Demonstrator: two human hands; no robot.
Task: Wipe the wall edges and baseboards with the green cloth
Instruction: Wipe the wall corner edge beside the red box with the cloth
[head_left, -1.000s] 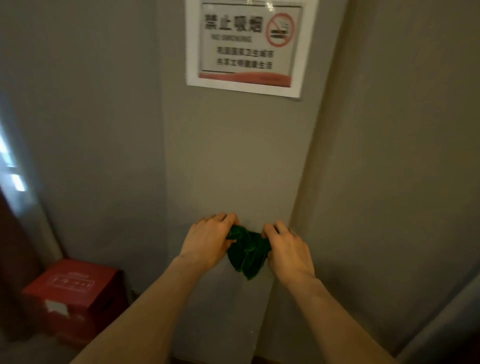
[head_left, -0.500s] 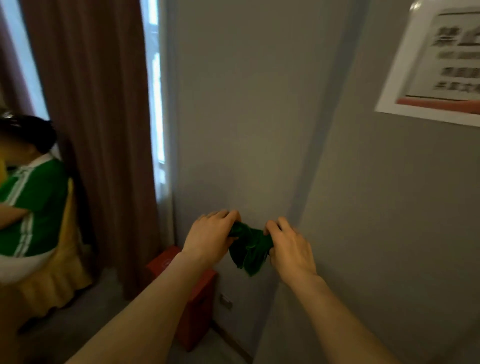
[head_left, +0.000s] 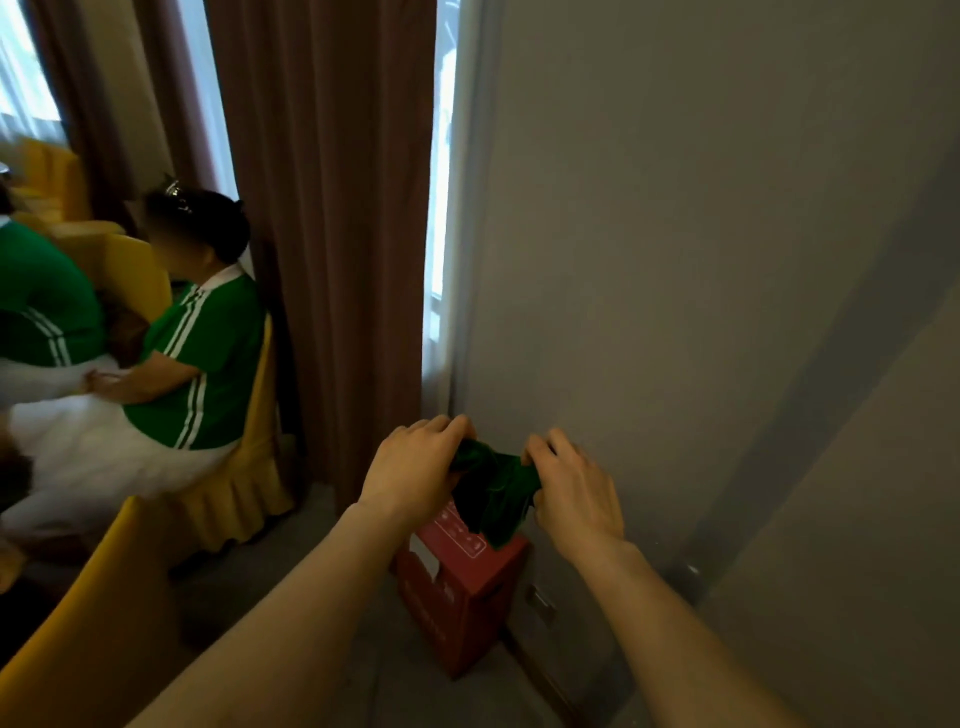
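Both of my hands hold a crumpled green cloth (head_left: 493, 488) in front of me, bunched and hanging down between them. My left hand (head_left: 415, 467) grips its left end and my right hand (head_left: 574, 491) pinches its right end. The cloth hangs in the air, apart from the grey wall (head_left: 649, 260) on the right. A vertical wall edge (head_left: 810, 405) runs diagonally at the right. The brown baseboard (head_left: 540, 675) runs along the foot of the wall below my right arm.
A red box (head_left: 462, 597) stands on the grey floor against the wall, right under the cloth. Brown curtains (head_left: 332, 234) and a bright window strip lie to its left. Two people in green shirts sit on yellow-covered chairs (head_left: 244, 467) at the left.
The view has swung left: the no-smoking sign has left the frame, and the curtains, window and seated people have come in. My hands keep holding the cloth the same way.
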